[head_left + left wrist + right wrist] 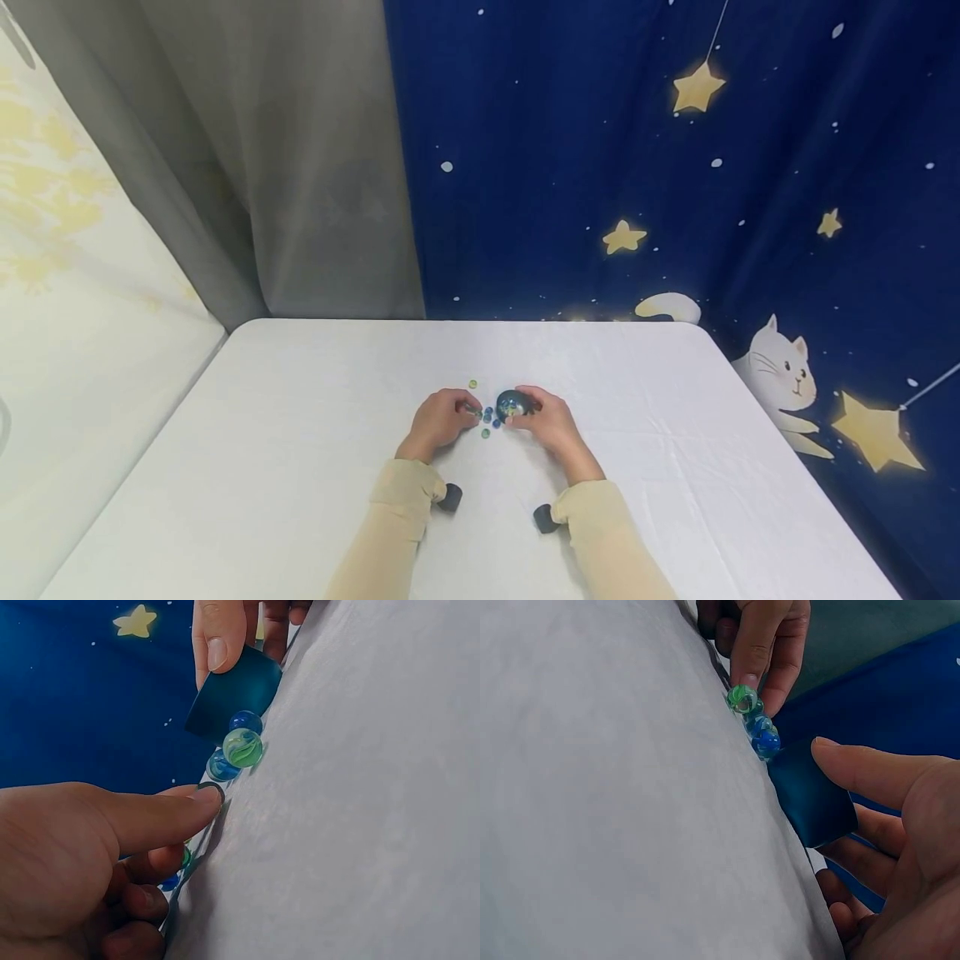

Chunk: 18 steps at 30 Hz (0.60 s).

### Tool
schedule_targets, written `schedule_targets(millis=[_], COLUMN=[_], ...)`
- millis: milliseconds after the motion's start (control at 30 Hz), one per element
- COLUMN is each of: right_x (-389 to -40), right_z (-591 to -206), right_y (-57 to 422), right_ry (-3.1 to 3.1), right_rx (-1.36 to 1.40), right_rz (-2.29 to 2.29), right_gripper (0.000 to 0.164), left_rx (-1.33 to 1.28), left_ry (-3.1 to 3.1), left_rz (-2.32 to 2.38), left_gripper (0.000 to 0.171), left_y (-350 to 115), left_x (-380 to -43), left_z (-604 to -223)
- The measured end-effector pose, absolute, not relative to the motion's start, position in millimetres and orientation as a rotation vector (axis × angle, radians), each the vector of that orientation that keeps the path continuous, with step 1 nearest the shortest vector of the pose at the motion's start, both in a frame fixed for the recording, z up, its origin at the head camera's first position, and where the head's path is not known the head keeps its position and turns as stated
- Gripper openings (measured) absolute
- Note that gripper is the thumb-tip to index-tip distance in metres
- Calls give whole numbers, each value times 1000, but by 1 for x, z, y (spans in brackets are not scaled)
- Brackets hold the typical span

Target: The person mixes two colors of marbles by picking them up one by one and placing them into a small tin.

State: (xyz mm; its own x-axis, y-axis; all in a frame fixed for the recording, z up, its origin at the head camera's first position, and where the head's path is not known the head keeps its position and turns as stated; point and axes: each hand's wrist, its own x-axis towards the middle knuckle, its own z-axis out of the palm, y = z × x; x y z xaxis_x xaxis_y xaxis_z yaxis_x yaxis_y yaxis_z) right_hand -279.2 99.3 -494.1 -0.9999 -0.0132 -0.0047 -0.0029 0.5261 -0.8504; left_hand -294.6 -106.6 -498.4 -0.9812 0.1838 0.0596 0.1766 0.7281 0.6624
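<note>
My right hand [551, 423] holds a small teal metallic cup [810, 799], thumb on one side and fingers on the other. The cup lies tilted low over the table, and its mouth shows colourful marbles inside in the head view. To its left, my left hand [441, 418] pinches a marble [472, 409] between thumb and forefinger, mostly hidden by the fingertips. Several blue marbles [487, 415] lie bunched between the hands, right at the cup. A green swirled marble [243, 748] sits on the near side of this bunch. Farther back is a yellow-green marble [472, 384].
A white cloth covers the table [315, 400]. Dark wrist-worn blocks [450, 497] sit beneath both sleeves. Behind the table hang a grey curtain [330, 167] and a blue one [525, 167] with stars and a cat; a pale curtain [82, 333] is at the left.
</note>
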Motion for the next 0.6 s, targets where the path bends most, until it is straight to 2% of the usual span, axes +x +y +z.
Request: schedule_targets(millis=[600], right_x=[-274], right_z=[-495], right_y=[105], right_ry=[2718], right_rx=[-8], right_rz=[-1521], right_gripper=[57], left_rx=[288], left_ry=[2834], left_rz=[1360], left_gripper=[11], left_y=[-107], left_x=[-290], left_z=[-500])
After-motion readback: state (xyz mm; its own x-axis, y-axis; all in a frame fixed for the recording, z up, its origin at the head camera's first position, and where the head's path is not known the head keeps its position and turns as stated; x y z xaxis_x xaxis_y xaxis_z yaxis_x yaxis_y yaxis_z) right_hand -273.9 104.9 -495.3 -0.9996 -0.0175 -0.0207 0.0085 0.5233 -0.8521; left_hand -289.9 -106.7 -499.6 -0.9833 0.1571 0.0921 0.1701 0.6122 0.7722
